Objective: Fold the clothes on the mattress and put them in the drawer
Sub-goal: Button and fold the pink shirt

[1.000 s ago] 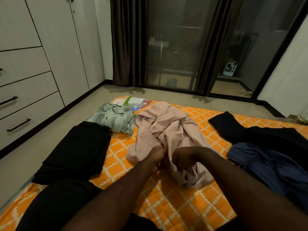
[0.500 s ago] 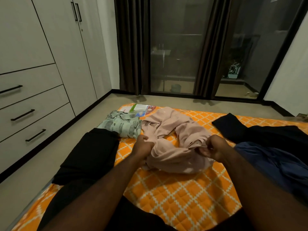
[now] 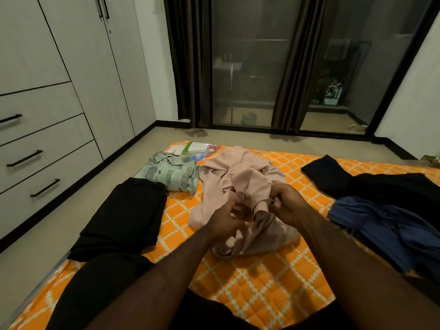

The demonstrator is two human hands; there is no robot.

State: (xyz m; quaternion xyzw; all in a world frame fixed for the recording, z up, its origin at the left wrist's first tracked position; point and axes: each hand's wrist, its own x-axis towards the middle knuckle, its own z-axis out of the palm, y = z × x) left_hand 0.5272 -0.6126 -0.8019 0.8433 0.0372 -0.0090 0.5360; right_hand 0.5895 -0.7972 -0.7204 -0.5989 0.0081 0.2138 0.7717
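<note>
A crumpled pale pink garment (image 3: 240, 179) lies in the middle of the orange patterned mattress (image 3: 262, 282). My right hand (image 3: 287, 203) pinches a bunched fold of it. My left hand (image 3: 225, 220) hovers just left of that fold with its fingers curled; it is blurred, and I cannot tell whether it holds cloth. A folded green patterned shirt (image 3: 170, 173) and a folded black garment (image 3: 128, 215) lie on the left. Loose black clothing (image 3: 371, 184) and a blue garment (image 3: 390, 227) lie on the right. The drawers (image 3: 45, 156) stand shut in the wardrobe at left.
A printed plastic packet (image 3: 196, 148) lies at the mattress's far edge. Bare floor runs between the mattress and the wardrobe. Dark curtains and glass doors (image 3: 242, 67) close off the far side. My legs in black cloth lie at the near edge.
My hands, spread apart on the pink garment half a second ago, have come back together near its middle. The garment is bunched differently. The camera has tilted up a little.
</note>
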